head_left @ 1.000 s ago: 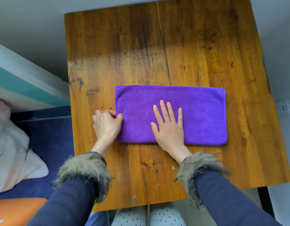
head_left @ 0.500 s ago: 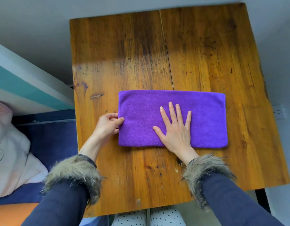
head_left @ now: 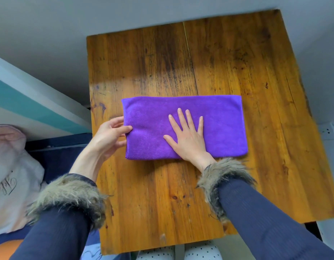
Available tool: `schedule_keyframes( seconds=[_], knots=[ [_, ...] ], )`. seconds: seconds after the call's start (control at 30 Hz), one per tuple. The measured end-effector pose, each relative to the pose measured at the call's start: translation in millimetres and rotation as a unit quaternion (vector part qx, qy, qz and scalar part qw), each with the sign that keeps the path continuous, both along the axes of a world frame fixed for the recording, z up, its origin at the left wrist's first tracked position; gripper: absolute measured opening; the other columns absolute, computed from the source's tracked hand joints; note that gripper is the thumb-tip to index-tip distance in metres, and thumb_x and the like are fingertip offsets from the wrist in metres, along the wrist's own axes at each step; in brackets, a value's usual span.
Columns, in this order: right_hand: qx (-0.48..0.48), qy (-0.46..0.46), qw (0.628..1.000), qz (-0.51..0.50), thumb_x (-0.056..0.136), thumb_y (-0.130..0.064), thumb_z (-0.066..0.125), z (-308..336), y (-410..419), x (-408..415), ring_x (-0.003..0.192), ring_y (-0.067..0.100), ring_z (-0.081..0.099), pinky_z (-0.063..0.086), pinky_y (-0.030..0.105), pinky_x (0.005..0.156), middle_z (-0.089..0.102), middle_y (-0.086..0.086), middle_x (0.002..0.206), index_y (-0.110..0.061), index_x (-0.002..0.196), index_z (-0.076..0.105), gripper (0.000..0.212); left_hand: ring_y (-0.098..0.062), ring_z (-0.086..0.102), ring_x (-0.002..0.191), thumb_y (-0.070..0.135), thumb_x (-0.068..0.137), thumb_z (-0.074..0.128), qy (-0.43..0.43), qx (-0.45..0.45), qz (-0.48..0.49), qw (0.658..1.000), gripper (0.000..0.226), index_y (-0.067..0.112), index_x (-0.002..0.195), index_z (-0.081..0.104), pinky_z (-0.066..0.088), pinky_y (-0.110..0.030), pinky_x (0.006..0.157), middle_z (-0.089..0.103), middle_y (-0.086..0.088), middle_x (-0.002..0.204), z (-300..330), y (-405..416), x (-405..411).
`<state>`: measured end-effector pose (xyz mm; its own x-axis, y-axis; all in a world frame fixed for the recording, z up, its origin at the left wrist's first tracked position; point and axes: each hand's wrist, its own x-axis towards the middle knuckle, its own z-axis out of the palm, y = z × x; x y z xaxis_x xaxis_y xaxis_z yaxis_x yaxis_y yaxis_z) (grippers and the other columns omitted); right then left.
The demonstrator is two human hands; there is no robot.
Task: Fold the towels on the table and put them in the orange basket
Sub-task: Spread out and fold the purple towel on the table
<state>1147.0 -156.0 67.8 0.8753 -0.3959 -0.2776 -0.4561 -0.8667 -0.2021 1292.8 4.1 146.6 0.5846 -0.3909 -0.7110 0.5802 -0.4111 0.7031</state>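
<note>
Purple towel [head_left: 185, 126] lying flat near the middle of the wooden bench [head_left: 228, 61], already down to a long strip running left to right. Right hand [head_left: 188, 137] spread wide, palm down, fingers straight, pinning the cloth at its near middle. Left hand [head_left: 110, 136] at the towel's left short edge, thumb on top of the cloth and fingers curled under it, pinching that end. Looks like the cross fold in hand: left end gripped, ready to travel over to the right end.

Next move, by the look of it: lift the pinched end, carry it across over the pinning palm's line, match edge to edge on the right, then smooth flat. Right hand likely needed as the crease anchor, sliding out before the layer lands. Soft microfibre, so corners apt to droop if only one point is held.

Only an orange patch [head_left: 6, 248] at the near left corner, low beside the bench; possibly the basket, cannot tell.
</note>
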Motion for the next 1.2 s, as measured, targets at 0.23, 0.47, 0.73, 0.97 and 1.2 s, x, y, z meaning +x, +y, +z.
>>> schedule_keyframes(
  seconds=[0.23, 0.47, 0.73, 0.97, 1.2],
  knots=[
    [0.128, -0.215, 0.961, -0.115, 0.09, -0.012, 0.055, 35, -32, -49, 0.131, 0.029, 0.041, 0.033, 0.043, 0.109, 0.047, 0.015, 0.139, -0.005, 0.13, 0.053, 0.041, -0.019, 0.056, 0.083, -0.002, 0.085, 0.06, -0.022, -0.028, -0.007, 0.999, 0.03, 0.014, 0.11, 0.059, 0.053, -0.032, 0.067, 0.056, -0.012, 0.097, 33, -44, -24],
    [0.227, -0.258, 0.898, -0.275, 0.087, 0.001, 0.055, 35, -85, -120, 0.081, 0.02, 0.061, 0.049, 0.027, 0.076, 0.064, 0.01, 0.101, -0.003, 0.108, 0.065, 0.024, -0.011, 0.051, 0.059, -0.003, 0.084, 0.062, -0.066, -0.02, -0.04, 0.997, 0.031, 0.014, 0.109, 0.055, 0.046, -0.023, 0.053, 0.05, 0.002, 0.068, 36, -139, -88],
    [0.361, -0.2, 0.848, -0.333, 0.091, -0.008, 0.053, 19, -115, -148, 0.09, 0.022, 0.065, 0.053, 0.044, 0.084, 0.067, 0.011, 0.104, -0.007, 0.11, 0.064, 0.022, -0.012, 0.051, 0.059, 0.003, 0.083, 0.064, -0.16, 0.103, -0.07, 0.979, 0.035, 0.011, 0.116, 0.054, 0.054, -0.033, 0.063, 0.049, 0.002, 0.068, -7, -212, -145],
    [0.401, -0.166, 0.842, -0.32, 0.094, -0.013, 0.049, 17, -126, -147, 0.094, 0.018, 0.065, 0.054, 0.041, 0.085, 0.066, 0.008, 0.108, -0.011, 0.115, 0.063, 0.025, -0.028, 0.062, 0.082, 0.01, 0.081, 0.065, -0.291, 0.132, -0.101, 0.942, 0.029, 0.02, 0.106, 0.055, 0.053, -0.042, 0.078, 0.051, 0.007, 0.068, -15, -229, -163],
    [0.45, -0.155, 0.808, -0.346, 0.096, -0.012, 0.043, 17, -139, -143, 0.065, 0.002, 0.062, 0.052, 0.024, 0.071, 0.065, 0.002, 0.087, -0.007, 0.107, 0.064, 0.024, -0.027, 0.061, 0.085, 0.012, 0.086, 0.063, -0.227, 0.112, -0.153, 0.955, 0.039, 0.01, 0.124, 0.053, 0.054, -0.042, 0.079, 0.055, 0.002, 0.078, -28, -237, -176]
  ],
)
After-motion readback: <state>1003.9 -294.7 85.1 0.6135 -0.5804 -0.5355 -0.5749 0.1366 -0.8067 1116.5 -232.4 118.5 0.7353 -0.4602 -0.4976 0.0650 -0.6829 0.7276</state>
